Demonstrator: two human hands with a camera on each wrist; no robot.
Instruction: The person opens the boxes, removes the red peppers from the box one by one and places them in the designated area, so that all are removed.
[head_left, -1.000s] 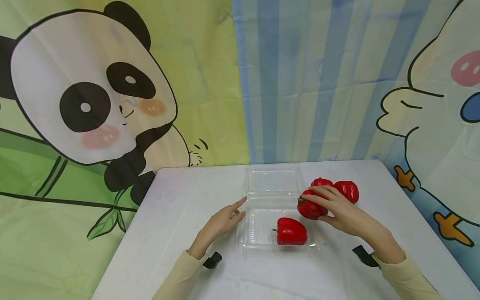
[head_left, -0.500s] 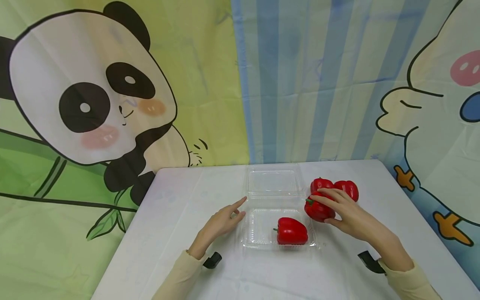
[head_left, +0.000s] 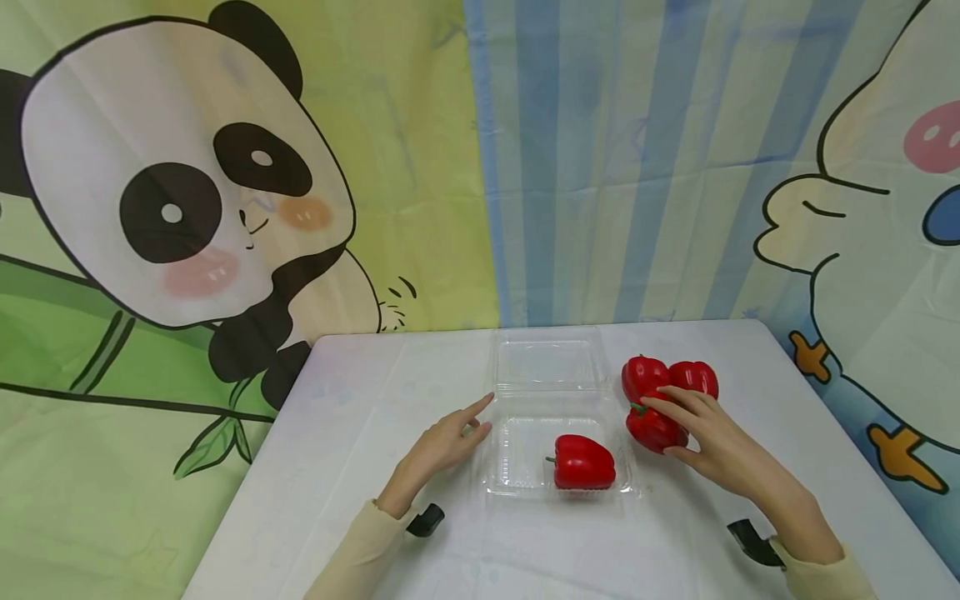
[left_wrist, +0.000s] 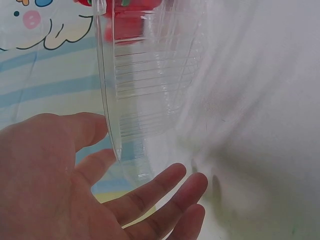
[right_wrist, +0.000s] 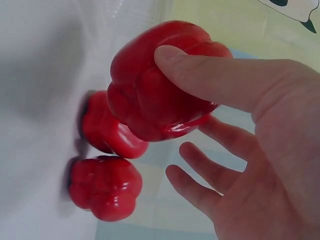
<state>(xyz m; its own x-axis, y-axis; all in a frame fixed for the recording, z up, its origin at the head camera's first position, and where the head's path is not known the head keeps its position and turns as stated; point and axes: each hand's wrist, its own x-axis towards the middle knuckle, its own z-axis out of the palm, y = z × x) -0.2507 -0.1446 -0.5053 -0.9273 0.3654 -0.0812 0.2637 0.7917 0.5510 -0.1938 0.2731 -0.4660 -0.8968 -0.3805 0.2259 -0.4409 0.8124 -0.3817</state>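
Observation:
My right hand [head_left: 712, 433] holds a red bell pepper [head_left: 654, 427] between thumb and fingers, to the right of the container. In the right wrist view this bell pepper [right_wrist: 155, 85] is raised off the table, the thumb across it. A second bell pepper [head_left: 583, 462] lies on its side in the right part of the clear plastic clamshell container [head_left: 517, 479], green stem pointing left. The container's lid is folded back, away from me. My left hand [head_left: 442, 442] is at the container's left edge; in the left wrist view its thumb and index fingertip touch the rim [left_wrist: 107, 75], the other fingers extended.
Two more red bell peppers, one at the left [head_left: 642, 377] and one at the right [head_left: 693, 379], sit on the white table [head_left: 390, 375] behind my right hand. A curtain [head_left: 585, 167] with cartoon animals hangs behind the table.
My right hand has moved right and toward me with its bell pepper, from the container's right edge to beside it. The left hand and the container have stayed put.

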